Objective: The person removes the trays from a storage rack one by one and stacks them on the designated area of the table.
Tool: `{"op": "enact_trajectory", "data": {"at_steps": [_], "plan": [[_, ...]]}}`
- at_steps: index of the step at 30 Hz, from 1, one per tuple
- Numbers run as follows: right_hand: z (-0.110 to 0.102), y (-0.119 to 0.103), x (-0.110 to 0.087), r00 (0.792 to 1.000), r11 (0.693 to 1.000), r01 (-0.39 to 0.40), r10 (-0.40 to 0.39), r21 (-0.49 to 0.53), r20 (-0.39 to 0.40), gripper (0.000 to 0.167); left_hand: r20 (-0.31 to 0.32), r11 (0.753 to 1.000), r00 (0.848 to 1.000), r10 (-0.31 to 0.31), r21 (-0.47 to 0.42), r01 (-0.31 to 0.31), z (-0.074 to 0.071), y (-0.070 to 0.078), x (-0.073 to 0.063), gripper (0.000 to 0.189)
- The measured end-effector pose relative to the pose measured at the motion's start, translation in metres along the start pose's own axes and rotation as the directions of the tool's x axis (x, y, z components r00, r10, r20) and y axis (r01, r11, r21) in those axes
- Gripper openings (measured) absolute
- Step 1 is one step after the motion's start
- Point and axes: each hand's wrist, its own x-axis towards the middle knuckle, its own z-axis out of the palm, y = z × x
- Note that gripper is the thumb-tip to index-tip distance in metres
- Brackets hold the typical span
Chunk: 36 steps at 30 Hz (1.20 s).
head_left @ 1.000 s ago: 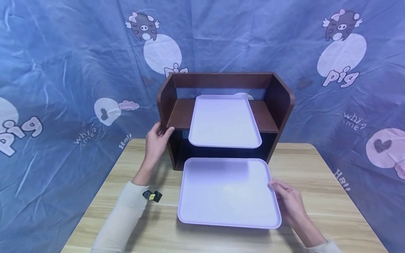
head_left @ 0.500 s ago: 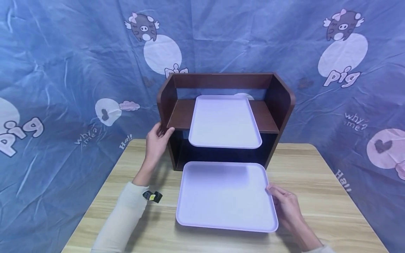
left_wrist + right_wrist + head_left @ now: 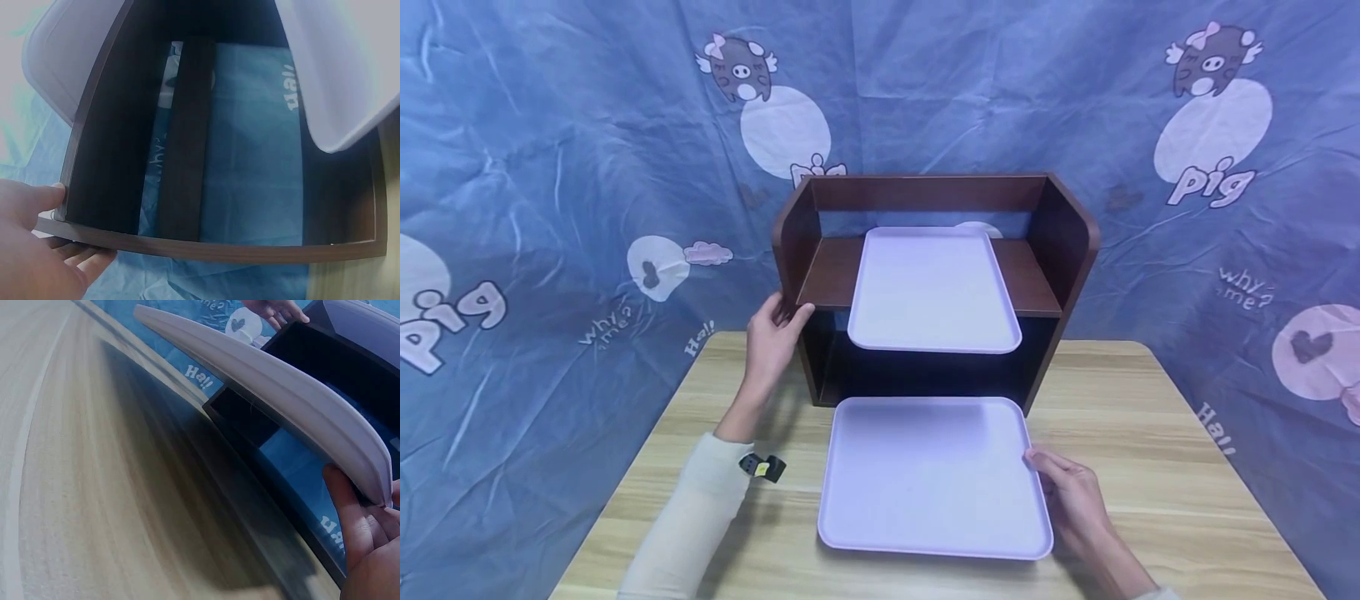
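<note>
My left hand [image 3: 771, 342] grips the left side of a dark brown two-tier shelf [image 3: 917, 193], thumb at the front edge of the upper board and fingers behind the side panel. In the left wrist view the thumb [image 3: 47, 197] lies against the wood. My right hand [image 3: 1075, 500] pinches the right rim of a pale lilac tray [image 3: 934, 479] in front of the shelf. From the right wrist, the tray's underside [image 3: 275, 387] shows raised off the tabletop, with fingers below its rim. A second lilac tray [image 3: 934, 287] lies on the upper board and juts past its front edge.
The shelf stands at the back of a light wood-grain table [image 3: 1120, 417]. Its lower compartment [image 3: 925, 375] is dark and faces forward. A blue cloth printed with pigs [image 3: 580, 167] hangs behind and on both sides.
The lower tray has moved toward me and slightly left, away from the shelf, with my right hand holding its rim. My left hand, the shelf and the upper tray stay put.
</note>
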Motion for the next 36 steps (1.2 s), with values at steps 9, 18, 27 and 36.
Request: {"op": "enact_trajectory", "data": {"at_steps": [9,18,27,36], "plan": [[0.001,0.010,0.002,0.999,0.999,-0.035,0.035,-0.016,-0.009,0.031,0.002,1.000,1.000,0.009,-0.004,-0.009,0.001,-0.001,0.000,0.047],[-0.001,0.018,0.004,0.999,0.998,-0.047,0.046,-0.042,-0.015,0.027,0.007,1.000,1.000,-0.001,-0.009,0.001,0.000,-0.002,-0.001,0.048],[0.003,0.020,0.009,0.997,0.977,-0.072,0.063,-0.199,-0.050,0.023,0.006,0.999,1.000,0.019,-0.030,-0.019,0.001,-0.003,0.000,0.047],[0.007,0.016,0.012,0.989,0.711,0.095,-0.149,-0.697,-0.016,0.032,0.006,0.999,1.000,0.027,-0.022,-0.027,0.000,-0.004,0.000,0.047]]}}
